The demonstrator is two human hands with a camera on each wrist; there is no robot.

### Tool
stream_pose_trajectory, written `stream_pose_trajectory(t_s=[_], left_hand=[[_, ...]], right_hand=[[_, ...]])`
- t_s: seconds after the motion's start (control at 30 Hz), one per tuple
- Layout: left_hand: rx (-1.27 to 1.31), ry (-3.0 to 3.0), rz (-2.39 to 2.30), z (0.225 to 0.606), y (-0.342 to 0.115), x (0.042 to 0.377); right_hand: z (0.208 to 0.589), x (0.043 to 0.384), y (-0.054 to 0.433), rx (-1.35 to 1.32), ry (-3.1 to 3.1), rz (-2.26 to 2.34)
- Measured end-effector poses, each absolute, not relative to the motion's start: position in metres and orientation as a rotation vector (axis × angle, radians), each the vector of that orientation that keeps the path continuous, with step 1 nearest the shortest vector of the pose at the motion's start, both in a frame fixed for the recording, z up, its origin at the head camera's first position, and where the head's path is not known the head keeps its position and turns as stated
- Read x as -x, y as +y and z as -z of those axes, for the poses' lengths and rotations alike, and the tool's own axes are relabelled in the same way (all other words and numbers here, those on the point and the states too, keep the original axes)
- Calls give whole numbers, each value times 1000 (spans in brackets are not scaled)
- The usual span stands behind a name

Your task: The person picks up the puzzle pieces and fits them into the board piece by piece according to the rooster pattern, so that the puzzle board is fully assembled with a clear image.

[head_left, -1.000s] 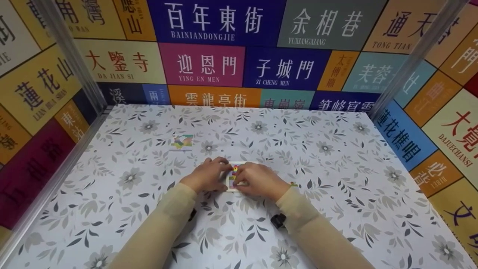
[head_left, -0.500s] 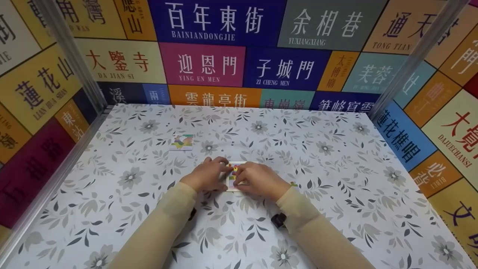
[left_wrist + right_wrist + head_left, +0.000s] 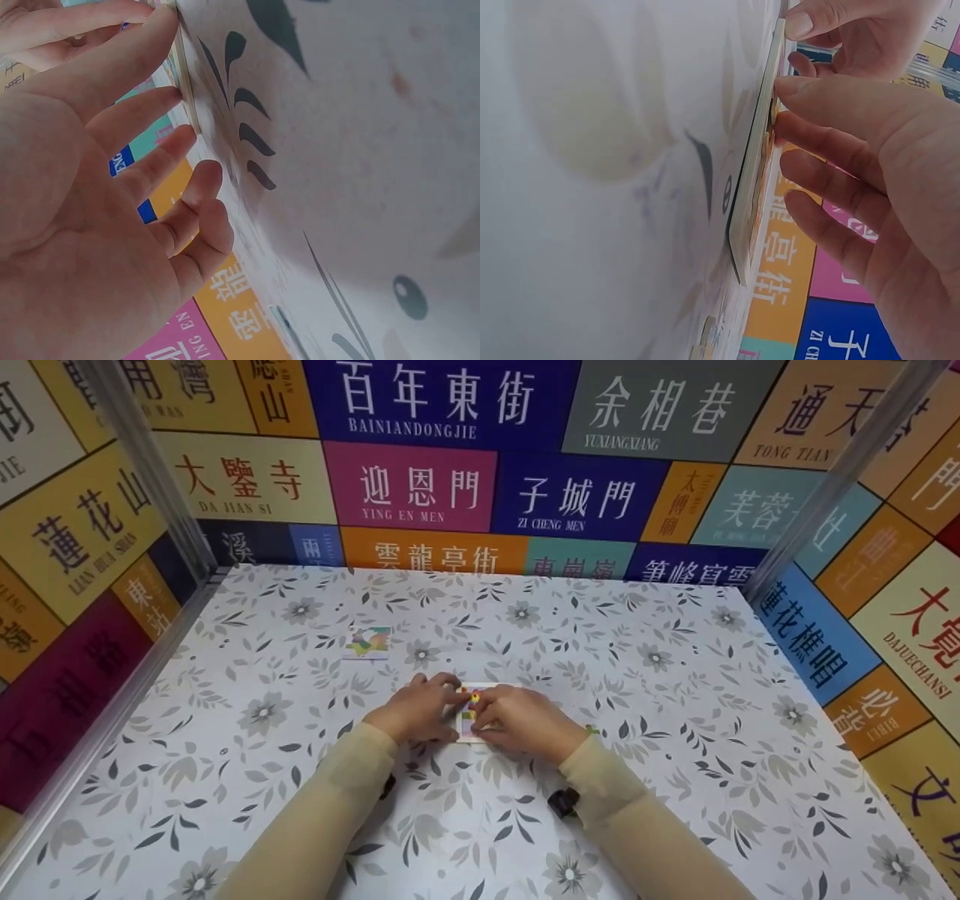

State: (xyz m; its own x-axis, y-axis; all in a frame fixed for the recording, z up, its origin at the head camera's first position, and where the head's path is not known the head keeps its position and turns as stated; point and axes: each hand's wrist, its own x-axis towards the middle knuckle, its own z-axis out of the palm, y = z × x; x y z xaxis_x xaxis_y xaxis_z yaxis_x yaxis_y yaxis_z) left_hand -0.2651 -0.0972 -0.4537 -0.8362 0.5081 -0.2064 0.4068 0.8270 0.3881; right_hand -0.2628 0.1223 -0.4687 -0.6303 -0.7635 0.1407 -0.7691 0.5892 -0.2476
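A small pale-edged puzzle board (image 3: 469, 723) with brightly coloured pieces lies flat on the flowered tabletop. In the head view my left hand (image 3: 421, 709) is at its left side, fingers spread. The left wrist view shows thumb and fingertips (image 3: 174, 91) touching the board's edge, with the last fingers bent and off it. My right hand (image 3: 529, 723) covers the board's right part. Seen from the right wrist, its thumb and forefinger pinch a small yellowish puzzle piece (image 3: 774, 112) at the board's surface; the other fingers hang bent above. Most of the picture is hidden.
A square picture card (image 3: 367, 643) lies farther back on the left. A small loose greenish piece (image 3: 592, 729) shows beside the right wrist. Walls covered with coloured lettered panels (image 3: 409, 486) enclose the table's back and sides, with clear posts (image 3: 832, 484) at the corners.
The head view has shifted slightly. The fingers of both hands have moved only a little over the board, which stays in place.
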Motion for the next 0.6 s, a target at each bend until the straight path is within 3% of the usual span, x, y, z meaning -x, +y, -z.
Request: stream_pose_trajectory(t_s=[0.6], left_hand=[[-696,2729,-508,456,-98,263]], right_hand=[[463,263,135,-1327,-2817,-652]])
